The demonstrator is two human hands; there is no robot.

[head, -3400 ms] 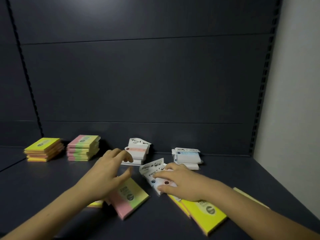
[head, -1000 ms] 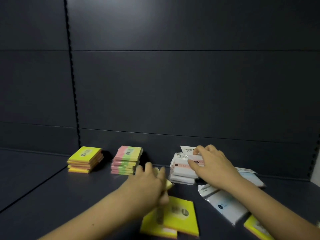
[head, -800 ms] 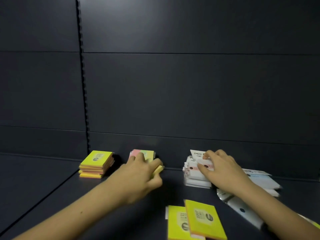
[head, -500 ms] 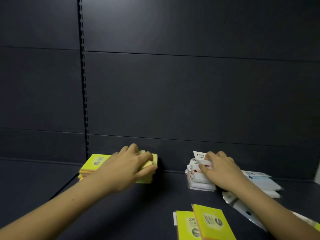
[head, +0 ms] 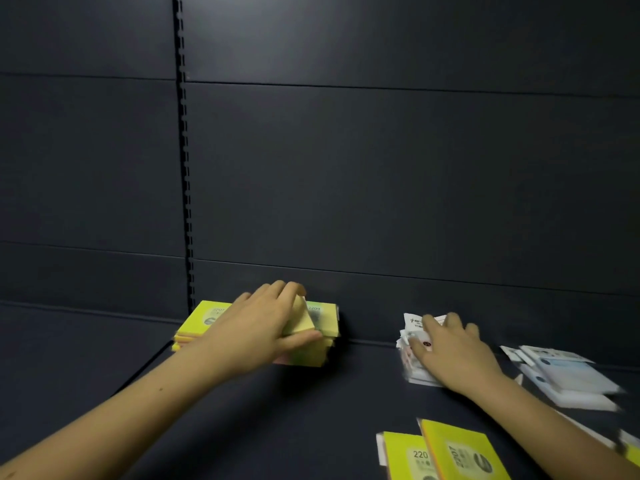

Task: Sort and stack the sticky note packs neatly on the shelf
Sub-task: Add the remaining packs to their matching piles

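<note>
Left hand (head: 256,330) fingers pinch yellow pack (head: 300,322); right hand (head: 453,351) fingers spread on white stack (head: 412,368).

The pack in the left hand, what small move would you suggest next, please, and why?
Probably lower it flat and let go: the left hand holds the pack tilted over the pink-and-green stack, its matching pile by the back wall.

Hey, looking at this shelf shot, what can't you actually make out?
- Pink-green stack: top mostly covered by left hand, head view.
- White pack pile: labels blurred, partly under right hand.
- Yellow packs: cut off by bottom edge.
</note>
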